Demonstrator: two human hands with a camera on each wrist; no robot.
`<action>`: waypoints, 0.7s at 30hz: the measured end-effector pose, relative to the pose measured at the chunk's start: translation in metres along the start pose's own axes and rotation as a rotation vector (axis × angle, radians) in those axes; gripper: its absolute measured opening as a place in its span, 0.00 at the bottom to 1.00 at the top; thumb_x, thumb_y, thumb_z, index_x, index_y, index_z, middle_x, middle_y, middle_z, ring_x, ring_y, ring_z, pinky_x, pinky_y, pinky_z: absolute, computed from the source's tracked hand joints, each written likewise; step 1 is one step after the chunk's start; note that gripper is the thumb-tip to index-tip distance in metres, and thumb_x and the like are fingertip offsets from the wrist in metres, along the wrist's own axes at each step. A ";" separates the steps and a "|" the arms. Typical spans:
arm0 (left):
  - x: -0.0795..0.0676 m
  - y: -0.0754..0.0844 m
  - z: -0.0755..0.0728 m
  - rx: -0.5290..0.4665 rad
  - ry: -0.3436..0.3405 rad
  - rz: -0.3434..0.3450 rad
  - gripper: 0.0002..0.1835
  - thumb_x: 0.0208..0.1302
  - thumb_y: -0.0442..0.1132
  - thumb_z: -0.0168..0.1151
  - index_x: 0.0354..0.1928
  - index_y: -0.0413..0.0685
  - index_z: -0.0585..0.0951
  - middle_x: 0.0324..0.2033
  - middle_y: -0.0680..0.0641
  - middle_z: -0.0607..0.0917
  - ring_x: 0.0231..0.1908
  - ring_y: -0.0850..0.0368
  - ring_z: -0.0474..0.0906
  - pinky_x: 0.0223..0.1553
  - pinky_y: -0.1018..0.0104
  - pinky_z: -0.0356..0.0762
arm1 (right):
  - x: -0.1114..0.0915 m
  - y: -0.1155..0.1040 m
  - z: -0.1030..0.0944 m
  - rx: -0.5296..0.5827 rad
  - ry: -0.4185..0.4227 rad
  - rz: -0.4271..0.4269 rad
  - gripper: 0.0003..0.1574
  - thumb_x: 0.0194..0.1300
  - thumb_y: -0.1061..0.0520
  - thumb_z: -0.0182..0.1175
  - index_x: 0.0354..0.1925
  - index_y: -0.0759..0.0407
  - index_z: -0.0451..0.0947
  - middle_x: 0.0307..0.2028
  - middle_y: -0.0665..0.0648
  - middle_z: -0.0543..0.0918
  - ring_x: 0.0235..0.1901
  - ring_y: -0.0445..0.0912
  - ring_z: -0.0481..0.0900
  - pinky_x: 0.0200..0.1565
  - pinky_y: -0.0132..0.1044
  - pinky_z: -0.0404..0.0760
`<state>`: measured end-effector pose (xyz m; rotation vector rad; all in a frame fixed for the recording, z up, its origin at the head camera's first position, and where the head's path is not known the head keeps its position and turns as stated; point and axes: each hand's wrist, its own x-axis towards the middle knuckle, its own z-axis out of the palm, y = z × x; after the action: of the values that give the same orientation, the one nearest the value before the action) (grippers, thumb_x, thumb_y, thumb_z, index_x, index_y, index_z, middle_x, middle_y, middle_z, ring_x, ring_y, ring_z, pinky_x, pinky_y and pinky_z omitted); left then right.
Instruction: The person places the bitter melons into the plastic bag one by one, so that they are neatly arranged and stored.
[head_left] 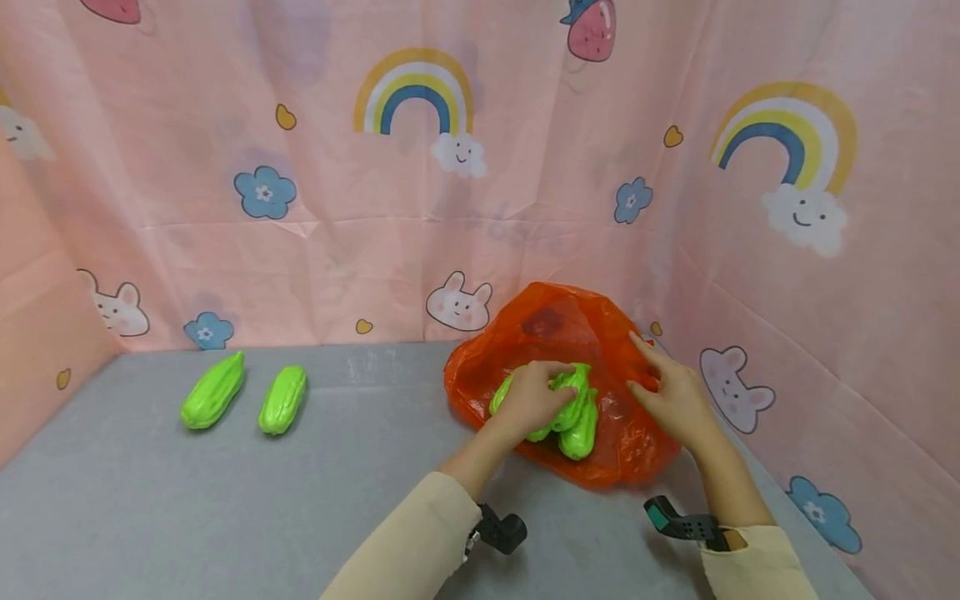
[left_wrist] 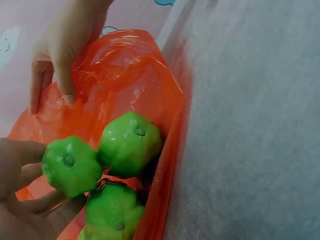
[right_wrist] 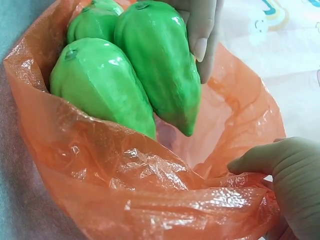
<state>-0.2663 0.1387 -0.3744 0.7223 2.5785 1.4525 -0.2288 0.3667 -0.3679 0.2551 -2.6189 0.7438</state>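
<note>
An orange-red plastic bag (head_left: pixel 637 446) lies with its mouth spread, holding several bright green, ridged gourds. My left hand (head_left: pixel 531 400) reaches into the mouth and holds one green gourd (left_wrist: pixel 71 166) between thumb and fingers. That gourd leans against another gourd (left_wrist: pixel 131 142), and a third gourd (left_wrist: pixel 114 207) sits beside them. On the bag's right side, my right hand (head_left: pixel 678 404) pinches the rim between thumb and fingers, as the right wrist view shows at the bag's edge (right_wrist: pixel 225 200). The bag hides parts of the lower gourds.
Two more green gourds, one longer (head_left: pixel 213 392) and one shorter (head_left: pixel 283 400), lie apart on the left of the grey table (head_left: pixel 225 517). Pink patterned cloth (head_left: pixel 510 192) walls the back and both sides. The bag is close to the back and right cloth.
</note>
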 end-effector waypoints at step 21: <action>-0.003 0.000 -0.001 0.060 0.031 -0.030 0.20 0.71 0.47 0.62 0.62 0.51 0.82 0.59 0.48 0.85 0.55 0.54 0.81 0.58 0.59 0.81 | -0.002 -0.006 -0.002 0.000 -0.050 0.067 0.45 0.66 0.66 0.63 0.77 0.58 0.59 0.66 0.76 0.72 0.61 0.72 0.75 0.56 0.64 0.77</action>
<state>-0.2638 0.1368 -0.3743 0.6712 2.6549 1.3939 -0.2249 0.3626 -0.3646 0.1898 -2.6862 0.7696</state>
